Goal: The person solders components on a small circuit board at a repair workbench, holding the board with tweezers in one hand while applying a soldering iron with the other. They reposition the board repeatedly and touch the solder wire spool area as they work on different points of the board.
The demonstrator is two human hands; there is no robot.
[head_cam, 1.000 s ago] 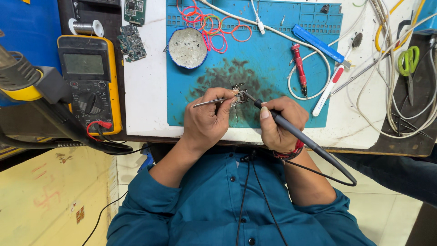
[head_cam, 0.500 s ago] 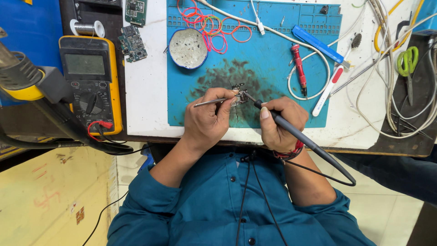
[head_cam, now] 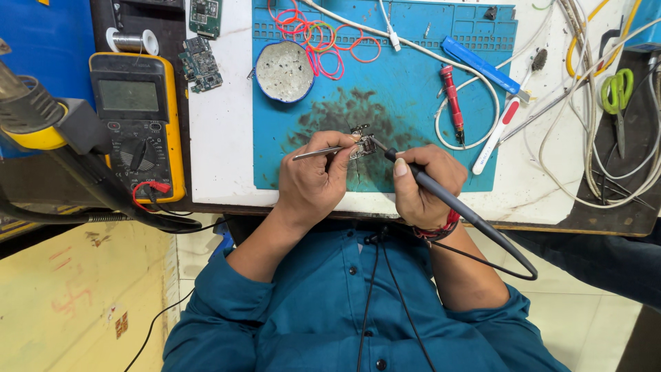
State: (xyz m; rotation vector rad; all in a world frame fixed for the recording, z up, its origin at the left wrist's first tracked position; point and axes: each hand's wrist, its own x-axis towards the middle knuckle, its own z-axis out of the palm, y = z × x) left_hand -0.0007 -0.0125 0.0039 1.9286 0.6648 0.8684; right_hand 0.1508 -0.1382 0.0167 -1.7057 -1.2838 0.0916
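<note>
Head view: on the worktop [head_cam: 220,138], a round dish [head_cam: 284,70] lies at eleven o'clock from the small circuit board [head_cam: 360,147], a red screwdriver [head_cam: 451,103] at two. The left hand [head_cam: 313,182] pinches tweezers [head_cam: 317,152] against the board; the right hand [head_cam: 423,186] grips a soldering iron [head_cam: 441,196], tip touching it. Nothing has visibly shifted since earlier.

Clutter around a blue silicone work mat [head_cam: 413,83] on a white table [head_cam: 220,138]
A yellow-cased multimeter [head_cam: 138,124] lies left beside two small green circuit boards [head_cam: 201,63]; a round grey dish [head_cam: 284,70] and pink wire loops [head_cam: 323,41] sit on the mat, with a red screwdriver [head_cam: 452,103], blue flat tool [head_cam: 480,66] and green-handled scissors [head_cam: 617,96] to the right
</note>
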